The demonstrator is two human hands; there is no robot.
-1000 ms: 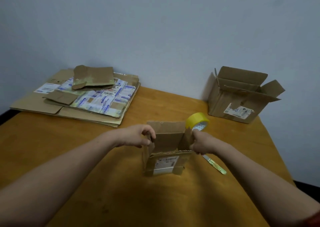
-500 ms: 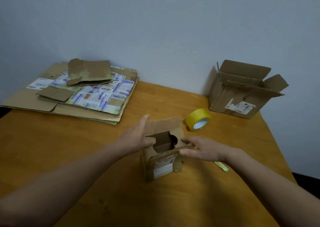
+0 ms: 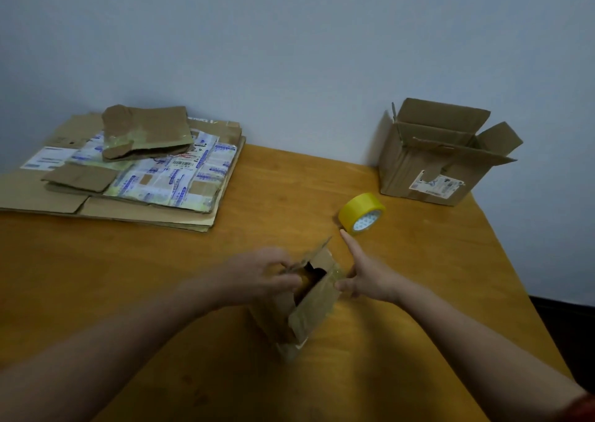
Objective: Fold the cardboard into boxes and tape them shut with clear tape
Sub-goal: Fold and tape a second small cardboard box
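A small brown cardboard box (image 3: 309,312) stands tilted on the wooden table (image 3: 128,276) between my two hands, its top flaps partly folded with a dark gap showing. My left hand (image 3: 260,276) grips the box's left top flap, fingers curled over the edge. My right hand (image 3: 363,276) presses against the right side of the box with its index finger straight, pointing away from me. A yellow roll of tape (image 3: 362,213) lies on the table just beyond my right hand, apart from it.
A stack of flattened cardboard (image 3: 128,170) with printed labels lies at the back left. A larger open cardboard box (image 3: 431,164) stands at the back right against the wall. The table's right edge runs close past that box.
The small box has turned and tilted between my hands. My left hand now curls over the flap, and my right hand has shifted to the box's right side. The view has dipped.
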